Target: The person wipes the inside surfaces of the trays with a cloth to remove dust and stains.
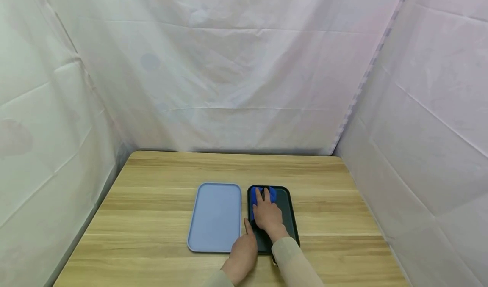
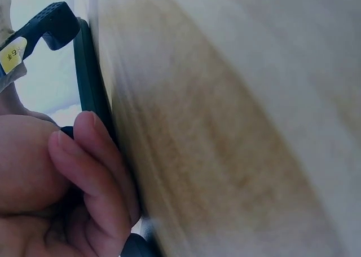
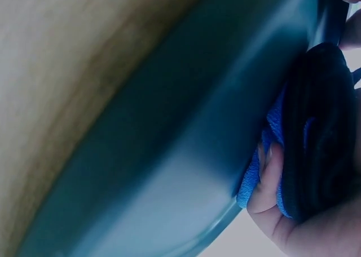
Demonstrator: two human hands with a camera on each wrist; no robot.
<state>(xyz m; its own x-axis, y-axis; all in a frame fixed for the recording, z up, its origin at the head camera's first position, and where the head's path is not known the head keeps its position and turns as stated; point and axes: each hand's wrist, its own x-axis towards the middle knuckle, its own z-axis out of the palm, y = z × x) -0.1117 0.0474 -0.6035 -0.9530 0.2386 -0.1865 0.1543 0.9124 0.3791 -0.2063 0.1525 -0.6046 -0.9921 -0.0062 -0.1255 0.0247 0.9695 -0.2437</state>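
A dark green tray (image 1: 287,219) lies on the table, with a blue cloth (image 1: 273,195) on its left part. My right hand (image 1: 267,214) presses down on this cloth, two fingers stretched toward the tray's far end. In the right wrist view, one finger (image 3: 269,178) hooks in against the blue cloth (image 3: 248,184), beside a black padded piece. My left hand (image 1: 244,251) holds the tray at its near left edge, one finger pointing along that side. Its curled fingers (image 2: 98,181) sit against the tray's dark rim (image 2: 90,71) in the left wrist view.
A light blue tray (image 1: 215,217) lies close to the left of the green one. Both rest on a wood-grain table (image 1: 152,202). Pale hanging sheets (image 1: 236,79) enclose the table at the back and both sides.
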